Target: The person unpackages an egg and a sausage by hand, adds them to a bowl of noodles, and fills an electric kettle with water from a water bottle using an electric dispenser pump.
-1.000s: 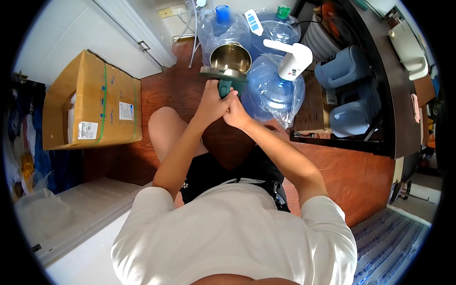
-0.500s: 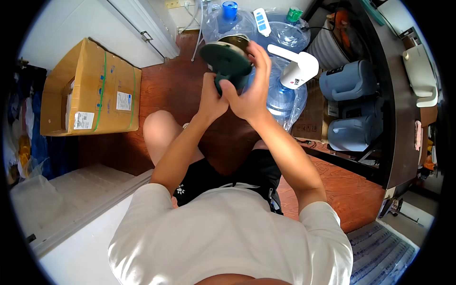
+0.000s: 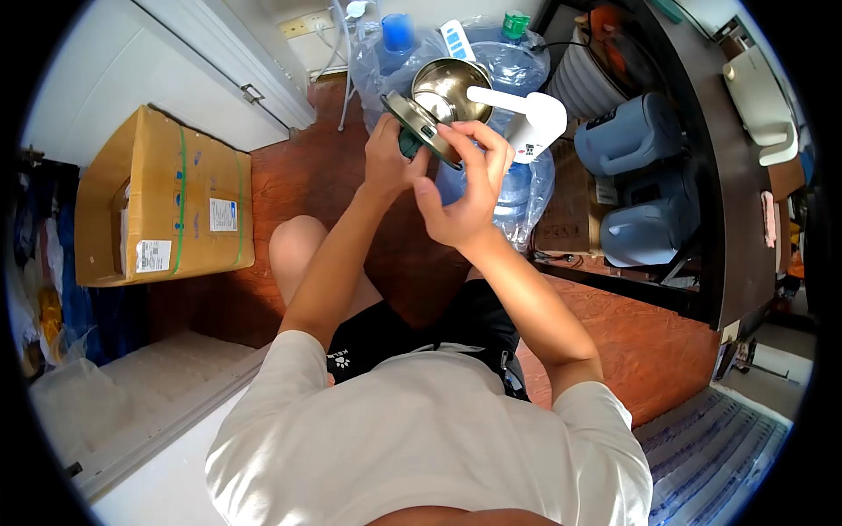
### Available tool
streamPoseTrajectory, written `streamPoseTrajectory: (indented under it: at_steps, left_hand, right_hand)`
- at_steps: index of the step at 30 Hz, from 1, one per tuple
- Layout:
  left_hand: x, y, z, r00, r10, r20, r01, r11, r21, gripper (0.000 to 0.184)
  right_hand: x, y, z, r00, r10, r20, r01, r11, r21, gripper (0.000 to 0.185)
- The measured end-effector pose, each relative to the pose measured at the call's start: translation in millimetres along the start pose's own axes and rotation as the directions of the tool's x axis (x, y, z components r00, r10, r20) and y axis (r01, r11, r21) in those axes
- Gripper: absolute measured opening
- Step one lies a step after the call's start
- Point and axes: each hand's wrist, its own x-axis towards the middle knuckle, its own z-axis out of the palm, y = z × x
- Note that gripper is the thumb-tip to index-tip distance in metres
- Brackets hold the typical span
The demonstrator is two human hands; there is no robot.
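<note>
A metal-lined kettle (image 3: 452, 88) with a dark green handle and raised lid stands out in front of me, its round opening facing up. My left hand (image 3: 392, 158) is wrapped round the green handle below the lid. The tilted lid (image 3: 423, 130) shows its shiny underside. My right hand (image 3: 469, 184) has its fingers apart, with fingertips at the lid's right edge. Just right of the kettle, a white pump (image 3: 537, 123) with a long spout sits on a blue water bottle (image 3: 517, 188); the spout's end reaches over the kettle's opening.
Two more wrapped bottles, one with a blue cap (image 3: 398, 33) and one with a green cap (image 3: 515, 24), stand behind. A cardboard box (image 3: 189, 202) is at the left. Blue-grey jugs (image 3: 623, 136) fill the right shelf, below a dark counter (image 3: 745, 237).
The kettle has turned so its opening shows again, now under the pump's spout. My right hand has shifted from the kettle's side to the lid's edge.
</note>
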Motion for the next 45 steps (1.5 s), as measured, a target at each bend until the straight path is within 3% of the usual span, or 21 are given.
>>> streamPoseTrajectory:
  at_steps: [2,5,6,7,9,10,12,13,15,21,25,27,29,30,32,34,36,40,42,44,45]
  left_hand:
    - [4,-4,7,0.996,0.073,-0.049,-0.073,0.997,0.003,0.038]
    - [5,-12,13,0.983,0.174,-0.056,-0.174,0.985,0.009,0.034]
    - [2,-17,18,0.979,0.191,-0.073,-0.191,0.982,0.008,0.034]
    - [2,-16,18,0.979,0.19,-0.069,-0.191,0.982,0.003,0.034]
    - [0,-13,18,0.963,0.245,-0.111,-0.242,0.97,0.04,0.035]
    - [-1,-14,19,0.964,0.243,-0.111,-0.24,0.97,0.036,0.035]
    - [-4,-13,19,0.975,0.202,-0.093,-0.199,0.979,0.034,0.035]
    - [-3,-13,19,0.974,0.203,-0.101,-0.201,0.979,0.033,0.035]
    - [-2,-13,19,0.971,0.216,-0.102,-0.213,0.976,0.039,0.035]
    - [1,-11,22,0.965,0.242,-0.1,-0.242,0.97,0.009,0.036]
    - [1,-13,23,0.949,0.295,-0.112,-0.291,0.956,0.045,0.036]
    - [-1,-17,24,0.949,0.291,-0.121,-0.287,0.957,0.049,0.036]
    - [-1,-16,23,0.95,0.289,-0.12,-0.284,0.957,0.06,0.036]
    - [-1,-16,22,0.951,0.286,-0.119,-0.279,0.958,0.073,0.037]
    - [-2,-18,21,0.953,0.276,-0.125,-0.269,0.961,0.07,0.037]
    - [-4,-23,21,0.956,0.263,-0.13,-0.256,0.964,0.066,0.036]
    - [-7,-26,21,0.982,0.154,-0.104,-0.153,0.988,0.021,0.034]
    - [-1,-17,17,0.946,0.303,-0.118,-0.297,0.953,0.065,0.037]
    - [-2,-12,17,0.946,0.295,-0.134,-0.291,0.955,0.052,0.038]
    - [-4,-8,15,0.945,0.291,-0.151,-0.289,0.957,0.038,0.039]
    - [-6,-9,15,0.956,0.255,-0.146,-0.252,0.967,0.04,0.04]
  right_hand:
    - [0,11,-9,1.0,-0.005,-0.001,0.005,1.0,-0.029,0.057]
    - [3,37,-26,0.987,-0.077,-0.139,0.08,0.997,0.013,0.05]
    - [9,48,-40,0.987,-0.078,-0.137,0.074,0.997,-0.039,0.046]
    - [17,59,-43,0.967,-0.028,-0.252,-0.004,0.992,-0.126,0.042]
    - [34,84,-62,0.944,0.214,-0.25,-0.287,0.906,-0.31,0.036]
    - [37,103,-69,0.864,0.442,-0.24,-0.49,0.847,-0.205,0.036]
    - [43,133,-72,0.658,0.75,-0.064,-0.713,0.649,0.266,0.037]
    - [41,136,-73,0.658,0.75,-0.068,-0.713,0.65,0.264,0.037]
    - [37,138,-75,0.623,0.776,0.095,-0.772,0.592,0.231,0.038]
    - [31,147,-70,0.693,0.714,0.096,-0.71,0.653,0.263,0.037]
    - [28,151,-72,0.666,0.734,0.136,-0.738,0.621,0.264,0.04]
    - [23,151,-67,0.707,0.704,0.066,-0.668,0.634,0.389,0.039]
    - [10,135,-60,0.799,0.538,-0.27,-0.496,0.842,0.21,0.037]
    - [-3,125,-55,0.789,0.41,-0.458,-0.396,0.909,0.132,0.039]
    - [-45,117,-43,0.862,0.327,-0.388,-0.252,0.939,0.232,0.043]
    - [-89,99,-18,0.892,0.444,-0.084,-0.417,0.88,0.228,0.052]
    - [-95,79,12,0.823,0.563,0.074,-0.566,0.8,0.201,0.077]
    - [-75,104,39,0.786,0.616,0.053,-0.617,0.779,0.111,0.1]
    - [-61,119,42,0.873,0.484,0.053,-0.487,0.863,0.135,0.116]
    - [-51,122,47,0.887,0.461,0.022,-0.459,0.879,0.129,0.117]
    - [-48,123,47,0.882,0.469,0.049,-0.467,0.856,0.221,0.118]
